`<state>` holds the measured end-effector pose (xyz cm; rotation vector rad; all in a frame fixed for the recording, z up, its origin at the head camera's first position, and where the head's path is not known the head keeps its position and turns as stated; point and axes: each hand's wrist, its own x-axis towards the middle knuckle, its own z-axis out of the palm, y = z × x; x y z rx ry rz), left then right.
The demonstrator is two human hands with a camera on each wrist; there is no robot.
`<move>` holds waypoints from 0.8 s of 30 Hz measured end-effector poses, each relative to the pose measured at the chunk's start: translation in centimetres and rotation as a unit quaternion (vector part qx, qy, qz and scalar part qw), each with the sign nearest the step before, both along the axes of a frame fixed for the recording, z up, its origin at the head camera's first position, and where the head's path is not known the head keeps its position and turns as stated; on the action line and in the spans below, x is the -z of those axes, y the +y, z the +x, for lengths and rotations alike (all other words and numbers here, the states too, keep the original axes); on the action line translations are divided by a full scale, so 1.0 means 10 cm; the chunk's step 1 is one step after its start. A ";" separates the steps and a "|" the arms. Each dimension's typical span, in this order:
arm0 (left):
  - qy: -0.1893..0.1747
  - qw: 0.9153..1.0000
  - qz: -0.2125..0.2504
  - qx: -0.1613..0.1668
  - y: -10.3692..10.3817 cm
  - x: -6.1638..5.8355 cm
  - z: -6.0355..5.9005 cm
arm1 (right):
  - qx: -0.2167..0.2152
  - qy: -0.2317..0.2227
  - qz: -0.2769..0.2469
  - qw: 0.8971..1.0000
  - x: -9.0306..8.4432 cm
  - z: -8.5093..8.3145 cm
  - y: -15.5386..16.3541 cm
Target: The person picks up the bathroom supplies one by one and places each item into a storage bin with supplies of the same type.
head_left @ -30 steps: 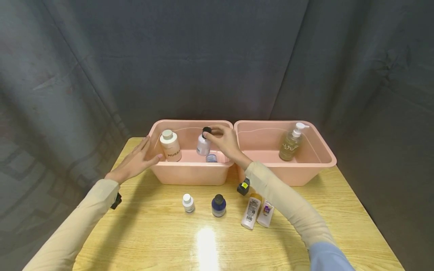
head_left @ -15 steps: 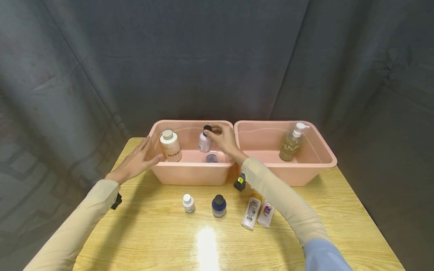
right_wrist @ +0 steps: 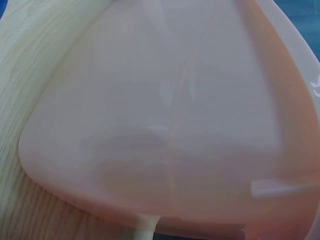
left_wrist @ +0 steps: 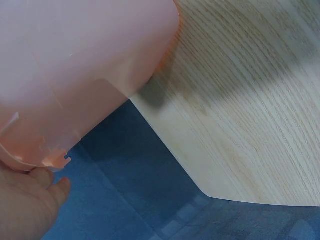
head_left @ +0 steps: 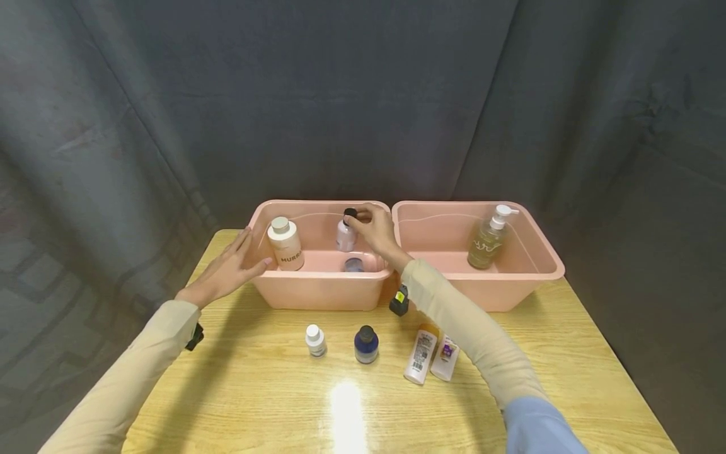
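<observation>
A person in cream sleeves works at a light wooden table with two pink tubs set side by side at twelve o'clock.

The right hand reaches into the left tub, its fingertips pinching the black cap of a small pale bottle. That bottle stands upright near the tub's far wall, at about one o'clock from the tub's centre. A cream bottle with a round lid stands upright at the tub's nine o'clock side, and a small bluish jar sits low by the near wall.

The left hand lies flat with fingers straight and relaxed, gripping nothing, against the left tub's outer left wall.

The right tub holds an upright pump bottle of amber liquid.

On the table in front of the tubs, from nine to three o'clock: a small white bottle, a dark blue bottle, and two white tubes lying just beside each other.
</observation>
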<state>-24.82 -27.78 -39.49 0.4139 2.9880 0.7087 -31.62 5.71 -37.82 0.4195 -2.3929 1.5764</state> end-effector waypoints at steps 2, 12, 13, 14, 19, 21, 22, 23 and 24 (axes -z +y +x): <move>-0.001 1.000 -0.001 0.000 -0.01 0.00 0.00 | 0.007 -0.002 0.002 1.000 -0.01 0.00 -0.01; -0.004 1.000 -0.005 0.003 -0.02 -0.01 0.00 | 0.021 -0.017 0.008 1.000 0.04 -0.02 -0.04; -0.003 1.000 -0.005 0.003 -0.02 -0.02 0.00 | 0.023 -0.017 0.008 1.000 0.05 -0.02 -0.04; -0.003 1.000 -0.005 0.003 -0.02 -0.02 0.00 | 0.026 -0.018 0.008 0.999 0.05 -0.03 -0.04; -0.005 1.000 -0.006 0.002 -0.02 -0.02 0.00 | 0.046 -0.018 0.011 0.999 0.06 -0.06 -0.03; -0.006 1.000 -0.005 0.003 -0.02 -0.02 0.00 | 0.054 -0.021 0.014 0.998 0.07 -0.07 -0.03; -0.007 1.000 -0.005 0.003 -0.02 -0.02 -0.01 | 0.057 -0.023 0.014 0.998 0.07 -0.07 -0.02; -0.007 1.000 -0.005 0.003 -0.02 -0.02 -0.01 | 0.060 -0.025 0.014 0.998 0.07 -0.07 -0.02; -0.007 1.000 -0.006 0.003 -0.02 -0.01 -0.01 | 0.061 -0.027 0.013 0.998 0.07 -0.07 -0.02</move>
